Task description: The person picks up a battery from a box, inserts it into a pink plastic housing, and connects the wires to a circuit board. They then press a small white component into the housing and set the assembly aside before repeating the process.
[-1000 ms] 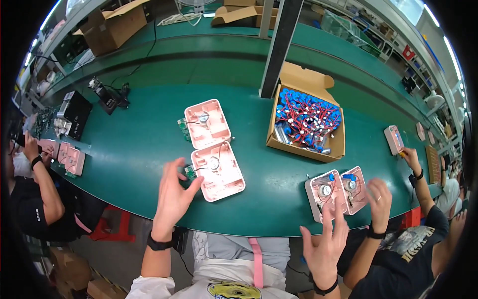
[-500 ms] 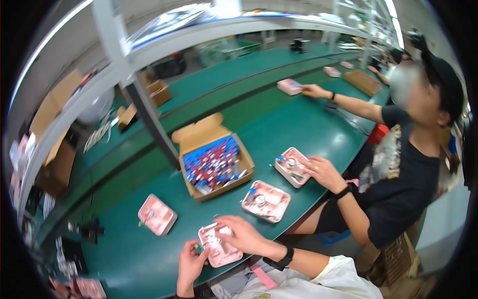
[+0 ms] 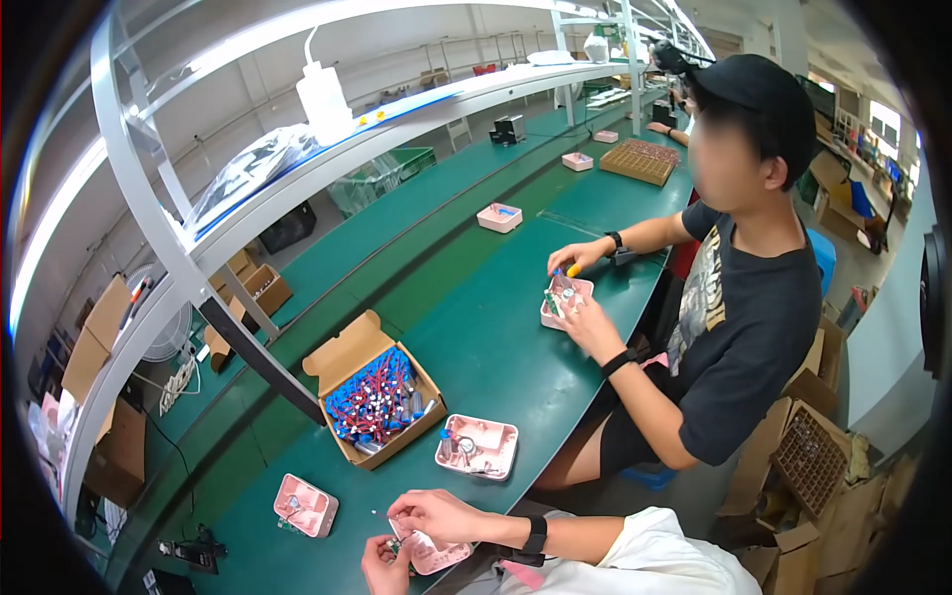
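Note:
At the bottom centre of the head view, a pink plastic shell (image 3: 442, 557) lies on the green bench, open side up. My left hand (image 3: 385, 567) is at its left edge, fingers closed on a small green circuit board (image 3: 394, 546). My right hand (image 3: 441, 516) reaches over the shell from the right, fingers bent together at its far left corner. Whatever those fingers hold is hidden. To the left sits another pink shell (image 3: 305, 506) with a round silvery part and a green board by its edge. Beyond my right hand is a third shell (image 3: 496, 451) with a round part and a blue piece.
A cardboard box (image 3: 372, 451) of blue parts with red wires stands beyond my hands. To the right, a co-worker (image 3: 744, 288) handles a pink shell (image 3: 555, 315) and a yellow-handled tool. A metal post (image 3: 253, 357) rises behind the box. More shells sit farther along the bench.
The view has swung up, so the bench sits lower in it. The co-worker's far hand has come back from a distant shell to the one in front. My hands stay at the same shell.

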Demonstrator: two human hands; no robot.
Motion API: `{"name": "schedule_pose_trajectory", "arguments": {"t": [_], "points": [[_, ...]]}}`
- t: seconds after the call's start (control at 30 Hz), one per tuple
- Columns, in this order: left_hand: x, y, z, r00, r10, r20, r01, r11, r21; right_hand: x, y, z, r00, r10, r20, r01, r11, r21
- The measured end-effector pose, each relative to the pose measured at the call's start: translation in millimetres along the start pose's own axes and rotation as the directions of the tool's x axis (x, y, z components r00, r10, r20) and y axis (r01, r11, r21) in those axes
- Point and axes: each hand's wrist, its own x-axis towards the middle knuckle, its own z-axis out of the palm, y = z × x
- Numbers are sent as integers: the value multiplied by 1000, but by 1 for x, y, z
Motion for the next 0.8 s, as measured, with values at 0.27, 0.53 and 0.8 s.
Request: {"name": "schedule_pose_trajectory", "arguments": {"t": [0.27, 0.53, 0.8], "points": [[-5, 17, 27, 978, 96, -185, -47, 966, 253, -7, 0, -31, 997, 70, -24, -59, 948, 312], [-5, 35, 34, 982, -134, -133, 141, 989, 38, 1, 0, -45, 996, 80, -33, -57, 898, 436], [6, 40, 27, 962, -272, -34, 268, 959, -98, 3, -6, -44, 979, 203, -15, -175, 878, 446]]}}
